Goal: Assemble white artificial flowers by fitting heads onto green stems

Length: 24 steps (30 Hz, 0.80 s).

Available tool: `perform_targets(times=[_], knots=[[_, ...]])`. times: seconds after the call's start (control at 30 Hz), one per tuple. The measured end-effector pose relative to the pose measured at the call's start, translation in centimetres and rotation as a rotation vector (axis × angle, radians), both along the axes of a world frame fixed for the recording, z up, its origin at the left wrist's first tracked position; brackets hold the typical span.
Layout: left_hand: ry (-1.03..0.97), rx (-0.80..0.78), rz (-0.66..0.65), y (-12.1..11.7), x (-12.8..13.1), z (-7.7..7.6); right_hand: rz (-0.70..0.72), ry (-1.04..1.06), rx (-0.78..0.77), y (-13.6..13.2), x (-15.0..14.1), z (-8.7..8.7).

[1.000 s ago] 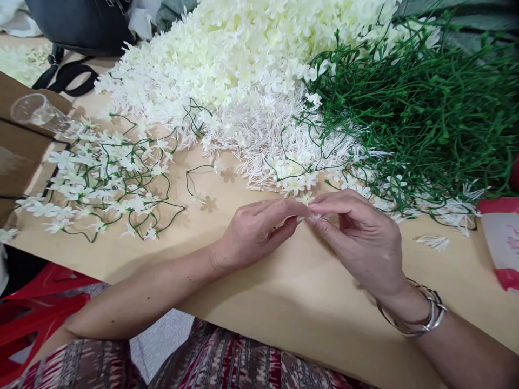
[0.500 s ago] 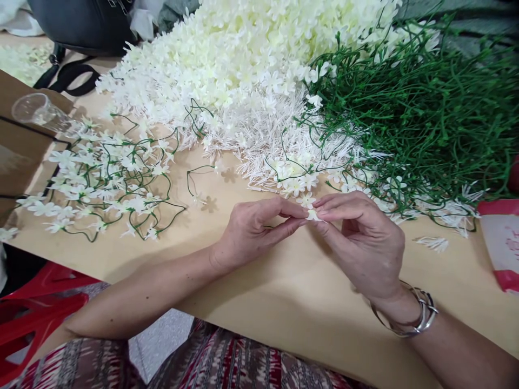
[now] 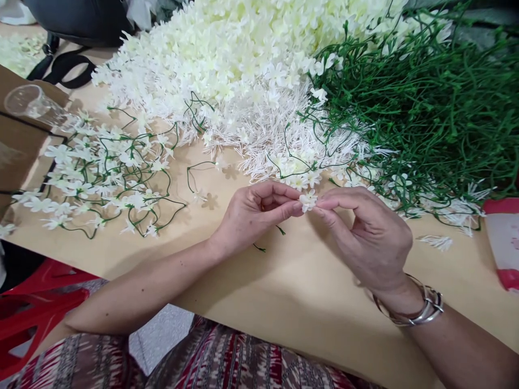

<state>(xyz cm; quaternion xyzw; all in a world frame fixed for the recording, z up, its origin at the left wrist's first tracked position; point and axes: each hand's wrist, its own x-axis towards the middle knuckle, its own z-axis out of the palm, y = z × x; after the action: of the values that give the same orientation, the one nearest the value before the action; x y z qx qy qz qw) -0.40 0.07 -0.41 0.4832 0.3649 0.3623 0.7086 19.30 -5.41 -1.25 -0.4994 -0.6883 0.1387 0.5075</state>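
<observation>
A small white artificial flower (image 3: pixel 308 201) sits between my two hands, above the near part of the table. My left hand (image 3: pixel 249 216) is closed in a pinch just behind it, and ends of a green plastic stem (image 3: pixel 260 248) poke out below that hand. The stem's join with the flower is hidden by my fingers. From the other side, the thumb and forefinger of my right hand (image 3: pixel 371 237) pinch the flower's edge. Beyond my hands lie loose white flowers (image 3: pixel 306 167) with a few green stems among them.
A large heap of white petals (image 3: pixel 243 59) spreads across the back, with white stalks (image 3: pixel 267 135) in front. Green stems (image 3: pixel 438 113) are piled at right. Flowered stems (image 3: pixel 113 178) lie at left beside a clear plastic cup (image 3: pixel 40 105). A red-and-white packet (image 3: pixel 503 243) rests at the right edge.
The flower now faces up in view between my fingertips, which have drawn slightly apart. Green stem ends have come into sight under my left hand.
</observation>
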Motion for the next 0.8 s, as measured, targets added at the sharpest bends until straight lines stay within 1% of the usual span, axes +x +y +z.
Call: perform_targets(times=[0.1, 0.17, 0.3, 0.4, 0.57, 0.67, 0.8], knots=[[0.012, -0.011, -0.012, 0.0, 0.0, 0.0, -0.024, -0.092, 0.055, -0.1, -0.1, 0.2], [0.016, -0.004, -0.013, 0.0, 0.0, 0.1, -0.044, -0.103, 0.090, -0.1, -0.2, 0.3], [0.030, -0.006, 0.019, 0.2, -0.1, 0.3, -0.035, -0.040, 0.098, -0.1, -0.3, 0.2], [0.024, -0.005, 0.038, 0.3, -0.1, 0.5, -0.023, 0.033, 0.052, -0.2, -0.3, -0.1], [0.078, 0.067, 0.038, 0.1, -0.1, 0.5, -0.021, 0.115, 0.027, -0.3, -0.4, -0.7], [0.126, 0.107, 0.040, -0.3, 0.0, 0.4, -0.030, 0.116, 0.047, -0.3, -0.5, -0.7], [0.147, 0.108, 0.026, -0.6, 0.1, 0.2, -0.043, 0.056, 0.101, -0.3, -0.7, -0.1]])
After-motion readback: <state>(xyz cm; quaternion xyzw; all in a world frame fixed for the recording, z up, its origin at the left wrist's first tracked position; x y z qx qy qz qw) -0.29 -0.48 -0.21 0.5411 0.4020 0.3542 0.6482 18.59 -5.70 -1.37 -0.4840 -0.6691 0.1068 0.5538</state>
